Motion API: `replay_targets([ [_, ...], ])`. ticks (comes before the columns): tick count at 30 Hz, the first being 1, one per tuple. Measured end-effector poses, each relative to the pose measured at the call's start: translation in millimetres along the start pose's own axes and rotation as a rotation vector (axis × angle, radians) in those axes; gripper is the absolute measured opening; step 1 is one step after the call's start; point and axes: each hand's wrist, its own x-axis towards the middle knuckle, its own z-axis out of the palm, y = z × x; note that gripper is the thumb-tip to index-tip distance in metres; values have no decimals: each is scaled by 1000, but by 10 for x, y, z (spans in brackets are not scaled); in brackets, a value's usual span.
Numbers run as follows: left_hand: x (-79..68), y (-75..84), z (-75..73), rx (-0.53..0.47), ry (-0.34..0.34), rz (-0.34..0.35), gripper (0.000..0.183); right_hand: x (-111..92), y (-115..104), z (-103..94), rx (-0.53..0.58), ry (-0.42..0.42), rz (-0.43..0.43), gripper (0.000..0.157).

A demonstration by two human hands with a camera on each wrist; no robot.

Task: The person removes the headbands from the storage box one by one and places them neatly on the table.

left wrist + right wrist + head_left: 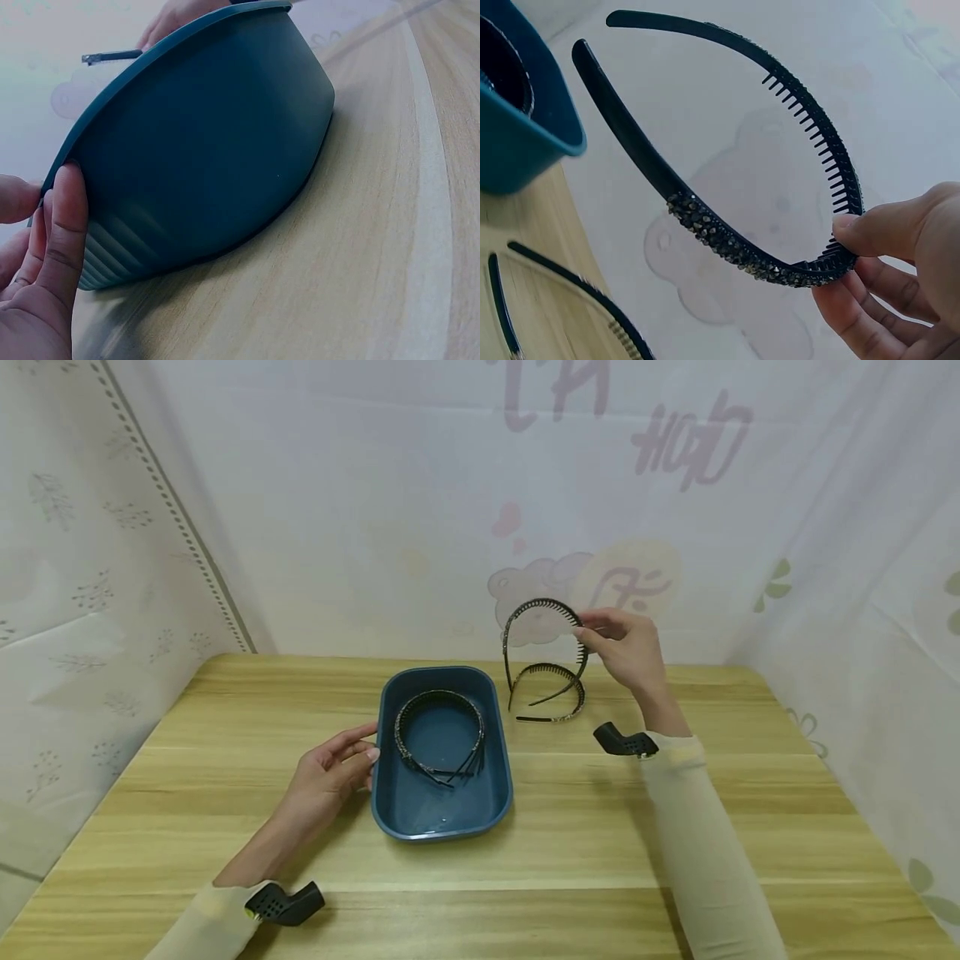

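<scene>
My right hand (628,647) pinches a black toothed headband (727,251) between thumb and fingers, raised above the table; dark sparkling stones cover part of its band. Below it, a second headband (577,697) lies on the table to the right of the blue tray (504,793). Inside the tray, several similar headbands (400,735) lie together with their ends crossing. At the tray's left side my left hand (330,772) grips the rim, its thumb and fingers on either side of the wall in the left wrist view.
The wooden table (585,877) runs back to a pale printed cloth (375,527) hanging behind it. Similar cloth hangs on the left and right sides. A small black device (281,903) is strapped to each wrist over the sleeves.
</scene>
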Motion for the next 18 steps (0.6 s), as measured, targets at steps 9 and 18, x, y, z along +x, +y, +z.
replay_targets([
  [9, 6, -20, -4, 2, 0, 7, 52, 81, 533, -182, -2, 89, 68, 31],
  [18, 0, -9, -1, 10, 3, 1, 54, 77, 901, -371, -57, 134, 209, 34],
])
